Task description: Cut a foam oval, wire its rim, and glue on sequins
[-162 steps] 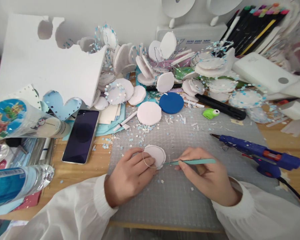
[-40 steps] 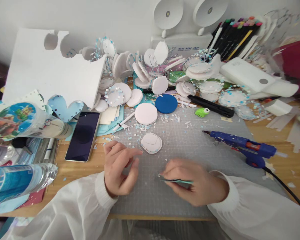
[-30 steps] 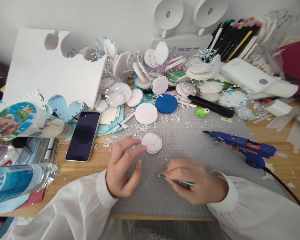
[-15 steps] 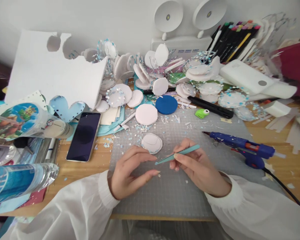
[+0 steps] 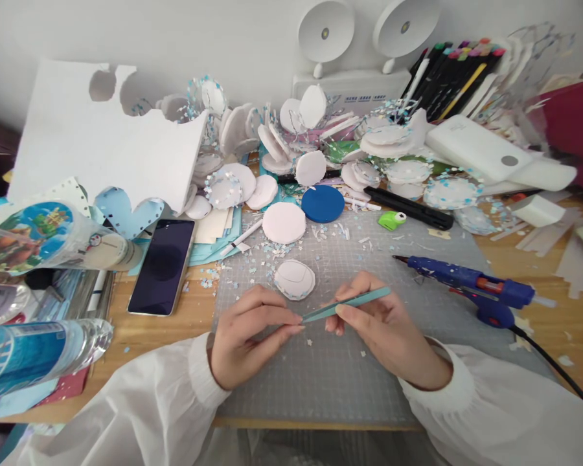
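My right hand [image 5: 381, 327] grips teal tweezers [image 5: 346, 304], their tip pointing left toward my left hand. My left hand [image 5: 250, 330] has thumb and forefinger pinched together right at the tweezers' tip; whatever sits between them is too small to see. Just beyond both hands, a white foam disc [image 5: 295, 279] with a thin wire ring on it lies flat on the grey cutting mat [image 5: 320, 375]. Neither hand touches the disc.
A blue glue gun [image 5: 471, 285] with its black cord lies on the mat's right. A phone [image 5: 161, 265] rests left of the mat. Behind are a blue disc [image 5: 322, 203], a plain white disc [image 5: 284, 222], a green punch [image 5: 392, 220], piled foam discs, a cut foam board [image 5: 102, 139] and markers.
My right hand lifted the tweezers from low on the mat and turned the tip up to the left. My left hand came back from the disc and pinched at the tip.
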The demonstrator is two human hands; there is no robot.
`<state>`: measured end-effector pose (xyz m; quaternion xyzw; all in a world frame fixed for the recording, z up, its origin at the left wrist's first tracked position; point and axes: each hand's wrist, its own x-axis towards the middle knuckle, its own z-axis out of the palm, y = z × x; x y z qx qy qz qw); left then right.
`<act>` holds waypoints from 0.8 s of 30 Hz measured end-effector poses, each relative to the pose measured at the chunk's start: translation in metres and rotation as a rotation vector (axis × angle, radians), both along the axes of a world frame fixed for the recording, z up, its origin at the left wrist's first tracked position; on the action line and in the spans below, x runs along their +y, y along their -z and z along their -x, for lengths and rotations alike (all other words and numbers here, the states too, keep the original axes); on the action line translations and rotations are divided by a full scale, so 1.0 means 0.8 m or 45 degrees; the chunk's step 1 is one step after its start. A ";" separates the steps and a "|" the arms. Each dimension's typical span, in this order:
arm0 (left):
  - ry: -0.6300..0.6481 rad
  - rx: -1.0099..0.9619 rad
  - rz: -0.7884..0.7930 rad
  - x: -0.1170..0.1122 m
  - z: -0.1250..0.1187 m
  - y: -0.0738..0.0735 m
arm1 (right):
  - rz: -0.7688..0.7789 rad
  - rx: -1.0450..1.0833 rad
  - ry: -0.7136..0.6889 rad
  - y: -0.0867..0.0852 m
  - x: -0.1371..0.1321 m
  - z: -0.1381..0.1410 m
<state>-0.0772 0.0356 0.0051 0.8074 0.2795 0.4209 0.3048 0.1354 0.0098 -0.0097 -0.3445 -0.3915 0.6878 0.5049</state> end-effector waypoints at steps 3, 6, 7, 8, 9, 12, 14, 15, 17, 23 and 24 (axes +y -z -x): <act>-0.017 -0.064 0.120 -0.001 0.000 0.002 | -0.065 -0.017 0.050 0.002 -0.001 -0.001; -0.038 -0.109 0.268 -0.002 0.000 0.005 | -0.111 -0.024 0.090 0.002 0.001 -0.003; -0.048 -0.119 0.314 -0.001 0.000 0.005 | -0.125 -0.024 0.104 0.002 0.002 -0.004; -0.059 -0.127 0.358 0.000 0.000 0.005 | -0.139 -0.024 0.120 0.001 0.002 -0.004; -0.071 -0.134 0.400 0.001 -0.001 0.005 | -0.154 -0.025 0.134 0.000 0.002 -0.005; -0.089 -0.148 0.501 0.003 -0.003 0.004 | -0.197 -0.044 0.158 -0.001 0.002 -0.005; -0.082 -0.153 0.535 0.004 -0.004 0.005 | -0.218 -0.064 0.152 -0.001 0.001 -0.005; -0.071 -0.152 0.543 0.004 -0.005 0.005 | -0.226 -0.076 0.146 -0.001 0.000 -0.005; -0.044 -0.140 0.551 0.004 -0.004 0.007 | -0.238 -0.097 0.137 -0.001 -0.001 -0.005; -0.041 -0.118 0.529 0.002 -0.004 0.009 | -0.228 -0.128 0.105 -0.003 -0.002 -0.004; -0.046 -0.117 0.526 0.002 -0.004 0.009 | -0.227 -0.130 0.100 -0.003 -0.002 -0.004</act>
